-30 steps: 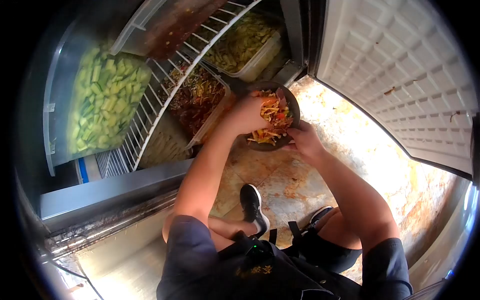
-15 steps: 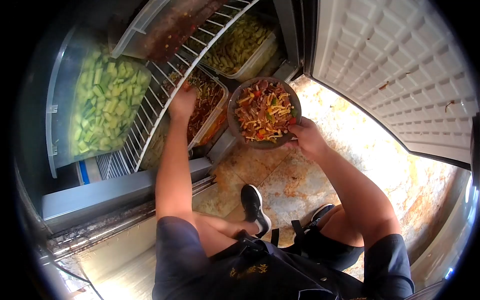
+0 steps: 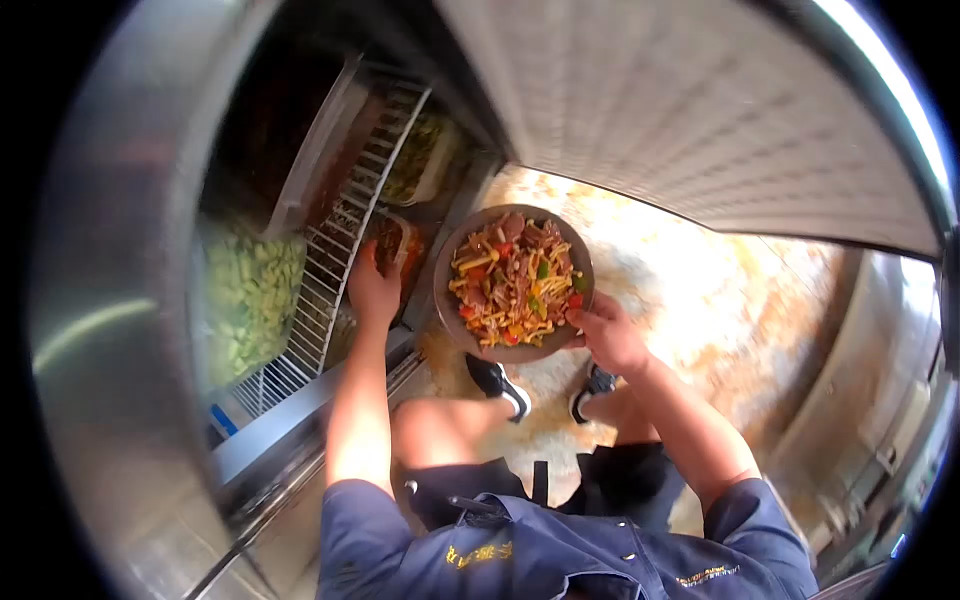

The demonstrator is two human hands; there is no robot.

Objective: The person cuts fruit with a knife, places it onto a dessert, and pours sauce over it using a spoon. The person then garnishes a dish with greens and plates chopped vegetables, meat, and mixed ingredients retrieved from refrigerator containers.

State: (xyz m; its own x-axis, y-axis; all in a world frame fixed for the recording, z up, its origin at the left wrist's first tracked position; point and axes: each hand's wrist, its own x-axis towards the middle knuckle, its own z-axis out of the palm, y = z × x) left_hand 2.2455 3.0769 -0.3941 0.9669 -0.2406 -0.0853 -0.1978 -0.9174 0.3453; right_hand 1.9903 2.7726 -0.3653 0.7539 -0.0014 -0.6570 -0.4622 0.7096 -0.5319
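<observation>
My right hand (image 3: pixel 610 332) grips the rim of a round grey-brown plate (image 3: pixel 444 300), thumb on top. The plate is heaped with mixed food (image 3: pixel 515 285): sliced meat, thin pale mushrooms and red, green and yellow pepper pieces. Inside the open refrigerator, my left hand (image 3: pixel 373 292) is at a plastic container of reddish food (image 3: pixel 410 258), close beside the wire shelf (image 3: pixel 330 245). Its fingers are curled and blurred, and what they hold, if anything, is hidden.
Chopped pale-green vegetables (image 3: pixel 250 300) fill a clear tub at the left. Another tub (image 3: pixel 425 165) of greenish pieces sits deeper inside. The refrigerator door (image 3: pixel 690 120) stands open at the upper right, above the tiled floor (image 3: pixel 690 290).
The view has turned and drawn back from the refrigerator. My left hand has come back toward the near side of the reddish food container. My right hand still holds the plate, now nearer my body.
</observation>
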